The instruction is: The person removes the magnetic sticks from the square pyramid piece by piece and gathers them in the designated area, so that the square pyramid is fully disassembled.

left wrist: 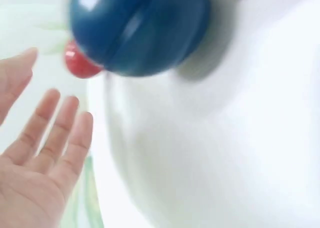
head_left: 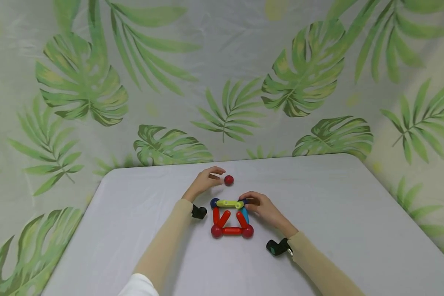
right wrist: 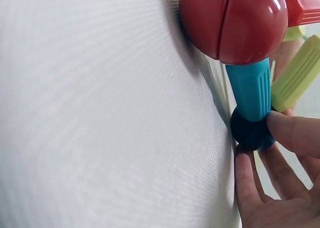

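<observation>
A: Seen from above: on a pale tabletop (head_left: 133, 230), a flat square of magnetic rods and balls (head_left: 232, 218), with red rods crossing inside, a yellow-green rod (head_left: 230, 203) along the far edge and a blue rod (right wrist: 251, 90) down the right side.

B: And the hands?

A: Right hand (head_left: 263, 207) at the far right corner, thumb and fingers pinching the dark blue ball (right wrist: 251, 132) where the blue and yellow-green rods meet. Left hand (head_left: 206, 179) beyond the square, palm open and fingers loosely spread, holding nothing, just beside a loose red ball (head_left: 228, 180) without quite touching it.

B: Which step, then?

A: Probably steadying the frame while reaching for another piece. Next, likely: closing fingers round that ball without knocking it rolling, keeping the corner held. Both forearms low, angled inward from the near edge.
</observation>
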